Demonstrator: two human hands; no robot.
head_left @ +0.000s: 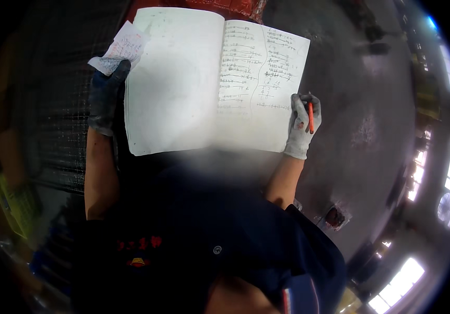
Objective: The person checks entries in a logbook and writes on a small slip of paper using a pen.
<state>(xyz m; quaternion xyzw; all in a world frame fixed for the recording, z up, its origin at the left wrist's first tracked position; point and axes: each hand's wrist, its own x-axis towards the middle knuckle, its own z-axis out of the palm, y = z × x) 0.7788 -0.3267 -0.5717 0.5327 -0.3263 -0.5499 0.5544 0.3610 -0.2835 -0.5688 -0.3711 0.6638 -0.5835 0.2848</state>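
Gloved hands at notebook edges

Notebook: matt white paper, pages smooth, right page inked. Slip: thin paper, creased. Left hand: dark knitted cloth glove, matt. Right hand: grey knitted glove, worn, stained. Pen: glossy orange plastic. Floor: rough grey concrete, patchy. Shirt: dark matt cloth.

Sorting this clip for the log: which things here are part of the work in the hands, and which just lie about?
In hand:
- large open white notebook, written on its right page, held by both gloved hands
- small written paper slip under the left hand
- orange pen in the right hand

Lying about:
- small dark square object on the grey floor
- yellow-green item at the left edge, unclear
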